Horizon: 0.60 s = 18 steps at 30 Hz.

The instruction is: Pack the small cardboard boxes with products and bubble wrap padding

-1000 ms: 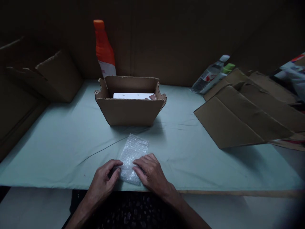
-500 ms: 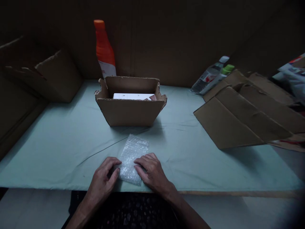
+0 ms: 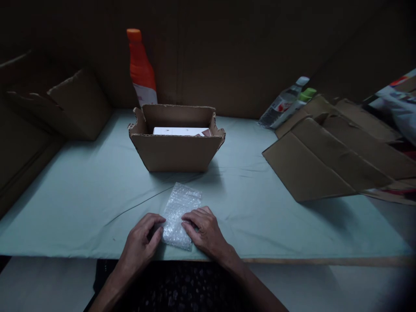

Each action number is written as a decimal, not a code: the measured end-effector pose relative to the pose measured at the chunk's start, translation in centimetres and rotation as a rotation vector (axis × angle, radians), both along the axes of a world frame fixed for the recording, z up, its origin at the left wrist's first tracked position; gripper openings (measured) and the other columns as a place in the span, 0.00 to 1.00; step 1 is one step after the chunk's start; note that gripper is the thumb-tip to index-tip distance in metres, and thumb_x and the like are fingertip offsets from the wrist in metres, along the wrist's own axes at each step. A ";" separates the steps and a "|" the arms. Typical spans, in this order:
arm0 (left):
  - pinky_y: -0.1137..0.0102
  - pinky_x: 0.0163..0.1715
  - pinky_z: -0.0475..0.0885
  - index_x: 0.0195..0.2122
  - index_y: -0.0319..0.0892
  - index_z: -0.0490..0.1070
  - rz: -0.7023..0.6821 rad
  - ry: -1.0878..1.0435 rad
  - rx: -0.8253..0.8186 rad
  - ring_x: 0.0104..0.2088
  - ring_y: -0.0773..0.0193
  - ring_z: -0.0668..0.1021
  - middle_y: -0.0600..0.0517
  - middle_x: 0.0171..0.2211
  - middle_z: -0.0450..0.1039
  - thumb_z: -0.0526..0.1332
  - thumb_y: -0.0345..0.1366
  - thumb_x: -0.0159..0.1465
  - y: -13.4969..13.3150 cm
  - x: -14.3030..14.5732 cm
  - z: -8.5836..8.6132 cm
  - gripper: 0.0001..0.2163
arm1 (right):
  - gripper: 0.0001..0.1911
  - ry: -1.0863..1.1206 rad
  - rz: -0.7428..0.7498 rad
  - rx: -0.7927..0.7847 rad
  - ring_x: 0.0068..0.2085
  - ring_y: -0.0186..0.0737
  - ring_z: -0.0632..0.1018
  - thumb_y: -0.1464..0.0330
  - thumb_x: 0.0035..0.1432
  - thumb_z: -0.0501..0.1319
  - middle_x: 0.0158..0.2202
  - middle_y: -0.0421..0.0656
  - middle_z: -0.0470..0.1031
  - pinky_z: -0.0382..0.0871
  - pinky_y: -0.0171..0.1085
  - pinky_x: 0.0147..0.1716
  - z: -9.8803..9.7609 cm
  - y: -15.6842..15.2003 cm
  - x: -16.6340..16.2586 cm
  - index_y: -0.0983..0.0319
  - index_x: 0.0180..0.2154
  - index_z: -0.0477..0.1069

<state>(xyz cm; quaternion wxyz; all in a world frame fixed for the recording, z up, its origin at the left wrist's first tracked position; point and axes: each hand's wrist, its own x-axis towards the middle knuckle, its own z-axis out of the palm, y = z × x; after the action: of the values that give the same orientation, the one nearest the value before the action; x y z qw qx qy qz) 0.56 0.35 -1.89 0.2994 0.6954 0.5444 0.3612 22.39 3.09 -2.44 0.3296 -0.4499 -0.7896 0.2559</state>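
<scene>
Left hand (image 3: 141,238) and right hand (image 3: 205,229) curve at two sides of the wrap (image 3: 178,210); whether they grip it, I cannot tell.
It lies on pale green cloth (image 3: 81,195), before a dim wall (image 3: 240,56); beyond it, a box (image 3: 177,154) hides the foot of the bottle (image 3: 142,71).

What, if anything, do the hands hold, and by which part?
Bubble wrap: right hand touches its right side, left hand is at its left edge; whether either grips it cannot be told.

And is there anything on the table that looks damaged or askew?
Yes. The middle box has ragged, notched upper corners, as if torn. A thin dark line also marks the cloth beside the bubble wrap; crease or thread, I cannot tell.
</scene>
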 end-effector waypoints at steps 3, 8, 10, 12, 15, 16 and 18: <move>0.68 0.39 0.76 0.41 0.44 0.74 0.005 -0.013 0.019 0.40 0.61 0.80 0.49 0.38 0.78 0.57 0.31 0.65 -0.2 0.0 -0.3 0.07 | 0.03 0.004 0.004 0.000 0.35 0.40 0.79 0.71 0.62 0.63 0.33 0.40 0.82 0.63 0.41 0.41 -0.1 0.0 0.0 0.60 0.37 0.76; 0.69 0.40 0.76 0.41 0.44 0.75 0.018 -0.019 0.024 0.40 0.61 0.80 0.49 0.38 0.78 0.58 0.32 0.65 -0.4 0.0 -0.6 0.07 | 0.03 -0.006 0.014 0.001 0.35 0.40 0.79 0.71 0.62 0.63 0.34 0.41 0.82 0.63 0.41 0.42 -0.1 -0.1 0.0 0.60 0.37 0.76; 0.69 0.41 0.76 0.41 0.44 0.75 0.025 -0.014 0.010 0.41 0.61 0.80 0.49 0.39 0.78 0.58 0.32 0.65 -0.5 0.0 -0.6 0.07 | 0.03 -0.009 0.019 -0.002 0.35 0.40 0.79 0.71 0.61 0.64 0.34 0.42 0.83 0.63 0.41 0.42 0.0 -0.1 0.0 0.60 0.38 0.76; 0.68 0.41 0.76 0.42 0.44 0.75 0.032 -0.009 -0.003 0.41 0.61 0.80 0.49 0.39 0.78 0.58 0.33 0.65 -0.5 0.0 -0.6 0.07 | 0.03 -0.009 0.020 -0.003 0.36 0.40 0.79 0.71 0.61 0.64 0.35 0.42 0.83 0.63 0.41 0.42 0.1 -0.1 0.0 0.61 0.38 0.76; 0.68 0.39 0.76 0.43 0.44 0.74 0.044 -0.003 -0.022 0.40 0.60 0.80 0.49 0.39 0.78 0.58 0.34 0.65 -0.6 0.1 -0.5 0.08 | 0.03 -0.011 0.018 0.005 0.36 0.40 0.78 0.72 0.61 0.64 0.34 0.41 0.82 0.63 0.41 0.42 0.2 -0.1 0.0 0.61 0.38 0.76; 0.68 0.38 0.76 0.43 0.44 0.74 0.048 -0.001 -0.026 0.40 0.60 0.80 0.49 0.40 0.78 0.58 0.34 0.65 -0.7 0.1 -0.5 0.08 | 0.03 -0.012 0.019 0.006 0.36 0.40 0.78 0.72 0.61 0.64 0.34 0.41 0.82 0.63 0.41 0.42 0.1 -0.1 0.0 0.61 0.38 0.76; 0.68 0.38 0.76 0.44 0.43 0.74 0.054 0.004 -0.029 0.40 0.60 0.80 0.49 0.40 0.78 0.57 0.34 0.65 -0.8 0.1 -0.4 0.09 | 0.03 -0.016 0.021 0.002 0.36 0.40 0.78 0.71 0.61 0.64 0.34 0.42 0.82 0.63 0.41 0.42 0.1 -0.1 0.0 0.61 0.38 0.76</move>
<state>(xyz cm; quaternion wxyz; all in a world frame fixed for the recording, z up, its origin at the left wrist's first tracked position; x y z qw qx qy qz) 0.69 -0.40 -2.32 0.2984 0.6767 0.5687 0.3600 22.40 2.99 -2.33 0.3210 -0.4432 -0.7972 0.2550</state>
